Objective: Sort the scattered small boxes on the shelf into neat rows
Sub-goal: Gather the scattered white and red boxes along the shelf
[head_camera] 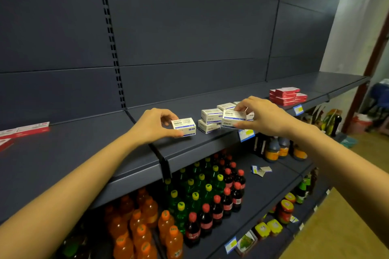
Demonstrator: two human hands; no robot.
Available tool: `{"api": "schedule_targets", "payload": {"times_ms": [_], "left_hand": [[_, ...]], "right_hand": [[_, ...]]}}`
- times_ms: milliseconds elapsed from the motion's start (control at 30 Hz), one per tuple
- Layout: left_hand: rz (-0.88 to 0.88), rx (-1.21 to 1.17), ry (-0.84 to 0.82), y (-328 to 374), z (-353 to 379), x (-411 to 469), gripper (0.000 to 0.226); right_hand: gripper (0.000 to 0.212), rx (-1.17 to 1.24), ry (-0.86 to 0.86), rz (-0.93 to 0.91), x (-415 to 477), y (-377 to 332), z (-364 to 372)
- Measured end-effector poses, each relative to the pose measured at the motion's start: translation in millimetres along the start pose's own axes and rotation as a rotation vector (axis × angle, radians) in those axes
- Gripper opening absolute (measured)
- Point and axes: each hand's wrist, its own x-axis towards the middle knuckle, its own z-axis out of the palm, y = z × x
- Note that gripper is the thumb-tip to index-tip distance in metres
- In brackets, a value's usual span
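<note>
Held left: the left hand (156,124) is pinching a single white box (185,127) with blue print, the thumb pressing its near lower edge and the curled fingers hooking over its top. The box is sitting low at the front of the upper shelf (84,153). Whether it is resting on the shelf or hanging just above it cannot be told.
Held right: the right hand (261,115) is pinching a two-high stack (233,119) of the same boxes, thumb under the near bottom corner and fingers curling over the top.
Between: a loose pile (208,121) of white boxes is lying between the hands at differing angles. Some are stacked, and the pile is touching the right-hand stack.
Writing: both faces of the stack are showing "回形针" above a blue band, and the smaller print is too fine to read.
Far right: red boxes (287,95) are lying stacked on the same shelf, well apart from the white ones.
Far left: red-and-white boxes (25,129) are lying at the picture's edge.
Edge tags: blue-and-yellow price tags (246,134) are hanging from the shelf's front lip, their text unreadable.
Below: orange bottles (143,227), green bottles (195,193) with yellow caps and dark bottles (227,195) with red caps are standing in rows.
Surroundings: a dark blue back panel (189,27) is rising behind the shelf, and a yellowish floor (347,227) is showing at lower right.
</note>
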Motion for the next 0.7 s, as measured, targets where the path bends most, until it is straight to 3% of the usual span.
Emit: {"api": "schedule_targets", "payload": {"times_ms": [367, 567, 700], "left_hand": [[-0.063, 0.043, -0.039, -20, 22, 21, 0.038], [-0.137, 0.130, 0.157, -20, -1, 22, 0.038], [-0.163, 0.314, 0.200, -24, -21, 22, 0.032]], "right_hand": [[0.035, 0.144, -0.027, -0.208, 76, 7, 7], [0.036, 0.054, -0.139, -0.257, 93, 13, 17], [0.053, 0.026, -0.090, -0.330, 101, 8, 7]]}}
